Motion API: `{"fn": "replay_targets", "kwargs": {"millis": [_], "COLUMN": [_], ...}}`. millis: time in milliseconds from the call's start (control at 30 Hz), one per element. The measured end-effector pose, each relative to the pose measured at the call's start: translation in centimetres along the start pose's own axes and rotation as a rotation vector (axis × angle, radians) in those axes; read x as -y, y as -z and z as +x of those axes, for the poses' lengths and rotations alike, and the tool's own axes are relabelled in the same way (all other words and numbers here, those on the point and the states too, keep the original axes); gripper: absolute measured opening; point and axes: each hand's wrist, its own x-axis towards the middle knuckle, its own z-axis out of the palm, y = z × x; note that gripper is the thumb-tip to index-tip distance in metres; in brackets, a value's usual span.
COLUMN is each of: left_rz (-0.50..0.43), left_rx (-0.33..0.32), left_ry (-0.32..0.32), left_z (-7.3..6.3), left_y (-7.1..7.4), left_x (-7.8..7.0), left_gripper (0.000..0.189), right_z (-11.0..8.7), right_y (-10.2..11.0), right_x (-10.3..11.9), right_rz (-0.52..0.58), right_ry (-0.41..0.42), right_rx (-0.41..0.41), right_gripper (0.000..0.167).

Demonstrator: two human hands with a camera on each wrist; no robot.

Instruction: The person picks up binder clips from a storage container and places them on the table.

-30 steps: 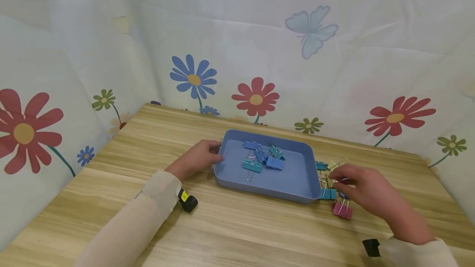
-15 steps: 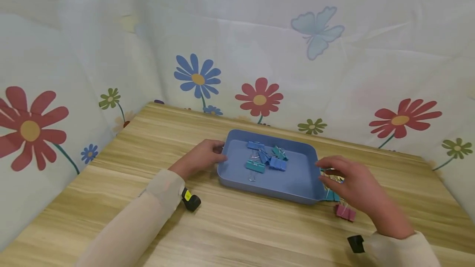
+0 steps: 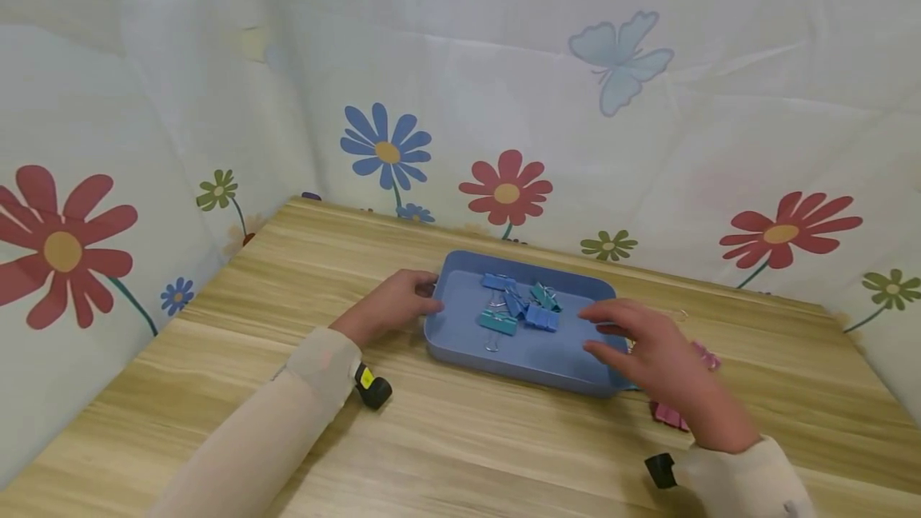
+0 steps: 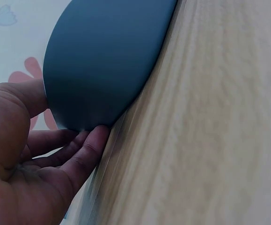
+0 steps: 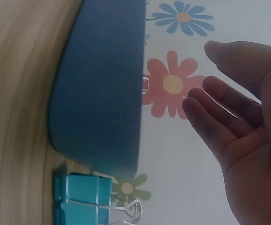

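Observation:
A blue tray [image 3: 518, 372] lies on the wooden table with several blue and teal binder clips in it, among them a teal one [image 3: 498, 322] and a blue one [image 3: 542, 318]. My left hand [image 3: 392, 306] holds the tray's left end; in the left wrist view its fingertips [image 4: 98, 136] press the outer wall, with the thumb at the rim. Over the tray's right end hovers my right hand [image 3: 647, 350], thumb and fingers spread apart, nothing between them. It partly hides the clips on the table beyond that end.
Beside the tray's right end lie a teal binder clip [image 5: 86, 197] and pink ones, one near [image 3: 671, 416] and one farther back [image 3: 705, 355]. A flower-printed white curtain [image 3: 403, 38] stands along the table's back and left edges.
My right hand has moved left, from the clips beside the tray to above the tray's right end, and its fingers have spread. The left hand keeps its place on the tray.

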Motion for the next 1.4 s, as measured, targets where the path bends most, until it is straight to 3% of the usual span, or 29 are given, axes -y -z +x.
{"fn": "replay_targets", "kwargs": {"millis": [467, 1100, 1400], "left_rz": [0.002, -0.015, -0.006], "left_rx": [0.001, -0.003, 0.002], "left_ry": [0.020, 0.003, -0.003], "left_z": [0.1, 0.0, 0.0], "left_y": [-0.1, -0.1, -0.1], "left_x": [-0.1, 0.0, 0.0], "left_gripper": [0.061, 0.059, 0.058], "right_z": [1.8, 4.8, 6.1], "right_y": [-1.9, -4.5, -5.2], "right_x": [0.6, 2.3, 2.8], "right_rz": [0.104, 0.107, 0.055], "right_ry": [-0.002, -0.005, -0.041], "right_rx": [0.057, 0.126, 0.167], "right_gripper": [0.034, 0.031, 0.033]}}
